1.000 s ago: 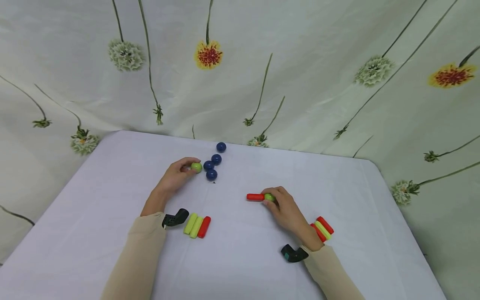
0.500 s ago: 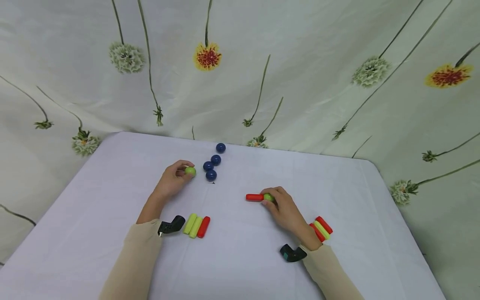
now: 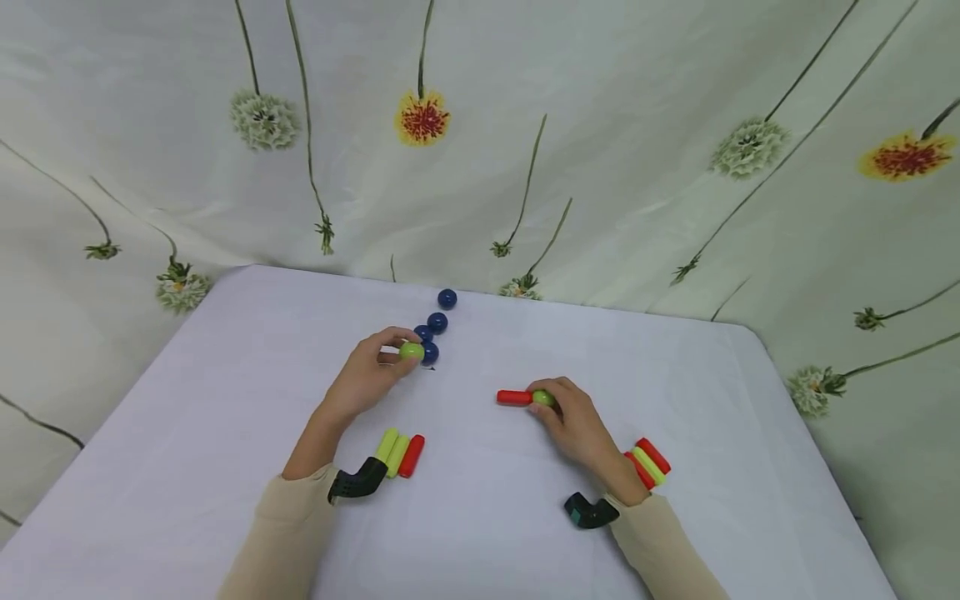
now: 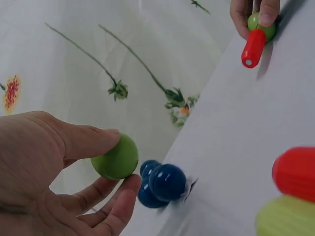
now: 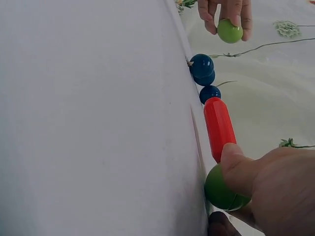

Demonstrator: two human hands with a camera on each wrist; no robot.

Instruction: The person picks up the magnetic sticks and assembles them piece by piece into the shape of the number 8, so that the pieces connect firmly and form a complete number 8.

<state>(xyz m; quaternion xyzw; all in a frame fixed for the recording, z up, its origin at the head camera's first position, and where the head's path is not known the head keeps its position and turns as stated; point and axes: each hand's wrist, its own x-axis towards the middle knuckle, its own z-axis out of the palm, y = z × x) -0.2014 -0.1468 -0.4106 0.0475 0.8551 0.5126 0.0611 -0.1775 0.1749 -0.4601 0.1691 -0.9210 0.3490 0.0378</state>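
Note:
My left hand (image 3: 363, 379) pinches a green ball (image 4: 117, 158) between thumb and fingertips, raised over the table in the right wrist view. In the head view that ball overlaps the nearest of several dark blue balls (image 3: 430, 353), while the left wrist view shows a gap beside them. Lower on the right, my right hand (image 3: 577, 425) grips a second green ball (image 5: 221, 189) between thumb and fingers, low over the cloth. A red stick (image 3: 513, 398) points left from that ball, its end up against it.
Two yellow-green sticks (image 3: 397, 457) and a red stick (image 3: 412, 457) lie side by side near my left wrist. Another group of red and yellow-green sticks (image 3: 654, 456) is partly hidden by my right wrist. A flowered cloth (image 3: 630, 167) hangs behind the white table (image 3: 480, 517).
The left hand first drew its green ball leftward from the blue balls, then brought it back right, higher up. The right hand keeps its grip, the red stick still at its ball.

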